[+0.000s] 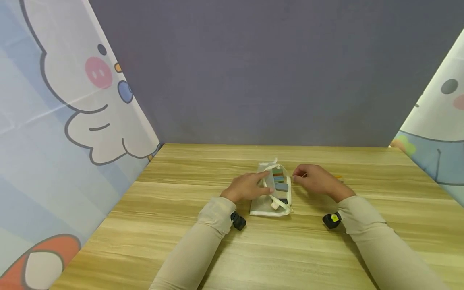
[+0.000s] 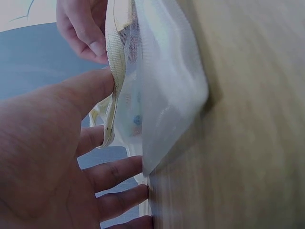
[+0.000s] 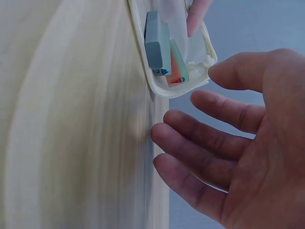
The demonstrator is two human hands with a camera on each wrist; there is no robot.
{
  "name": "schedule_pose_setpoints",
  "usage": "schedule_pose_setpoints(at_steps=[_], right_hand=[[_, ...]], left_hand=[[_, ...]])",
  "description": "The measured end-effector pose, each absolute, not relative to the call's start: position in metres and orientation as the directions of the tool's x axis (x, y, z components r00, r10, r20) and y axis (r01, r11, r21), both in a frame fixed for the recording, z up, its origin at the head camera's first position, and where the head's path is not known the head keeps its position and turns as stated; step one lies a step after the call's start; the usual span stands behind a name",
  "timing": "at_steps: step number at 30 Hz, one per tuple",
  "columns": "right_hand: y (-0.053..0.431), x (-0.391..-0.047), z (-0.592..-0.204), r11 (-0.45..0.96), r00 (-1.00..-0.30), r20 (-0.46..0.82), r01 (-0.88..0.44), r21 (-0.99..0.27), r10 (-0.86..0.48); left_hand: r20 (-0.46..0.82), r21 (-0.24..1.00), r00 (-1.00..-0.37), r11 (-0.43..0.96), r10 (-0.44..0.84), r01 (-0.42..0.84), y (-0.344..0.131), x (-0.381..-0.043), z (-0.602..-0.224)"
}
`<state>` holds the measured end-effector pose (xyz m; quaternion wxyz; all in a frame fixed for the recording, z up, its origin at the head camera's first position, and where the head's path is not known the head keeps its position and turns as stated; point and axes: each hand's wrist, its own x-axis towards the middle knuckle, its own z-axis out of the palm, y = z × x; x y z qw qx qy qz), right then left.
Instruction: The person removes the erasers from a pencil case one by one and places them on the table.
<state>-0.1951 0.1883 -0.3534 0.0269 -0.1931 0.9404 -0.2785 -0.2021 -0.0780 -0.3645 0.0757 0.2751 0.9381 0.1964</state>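
Note:
A pale mesh zip pouch [image 1: 259, 205] lies on the table with its zipped mouth gaping toward the right. Inside are several small blocks, including a grey-blue block [image 3: 153, 43] and a green and orange block [image 3: 177, 64] with printed marks. My left hand [image 1: 248, 186] rests on the pouch, thumb and index finger spread against the cream zipper band [image 2: 116, 47]. To the right of the mouth is my right hand [image 1: 314, 179]. In the right wrist view its fingers are loosely bent and apart, the thumb tip right at the pouch's corner.
A small yellow thing [image 1: 338, 176] shows behind my right hand on the wood-grain table [image 1: 174, 241]. A dark grey panel [image 1: 272, 80] stands along the table's far edge, with cartoon-printed cloth [image 1: 72, 133] on the left and right.

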Motion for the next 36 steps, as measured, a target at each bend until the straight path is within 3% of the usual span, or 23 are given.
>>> schedule_pose_setpoints(at_steps=[12, 19, 36], right_hand=[[0.178, -0.201, -0.354, 0.759, -0.91, 0.037, -0.367, -0.538, -0.413], [0.168, -0.201, -0.356, 0.777, -0.902, 0.082, -0.408, -0.479, -0.424], [0.167, -0.194, -0.361, 0.802, -0.91, 0.009, -0.371, -0.468, -0.416]], left_hand=[[-0.053, 0.386, -0.833, 0.78, 0.551, 0.492, -0.077, -0.208, -0.364], [-0.059, 0.394, -0.84, 0.785, 0.54, 0.478, -0.081, -0.206, -0.364], [-0.046, 0.406, -0.832, 0.771, 0.553, 0.49, -0.077, -0.205, -0.367]])
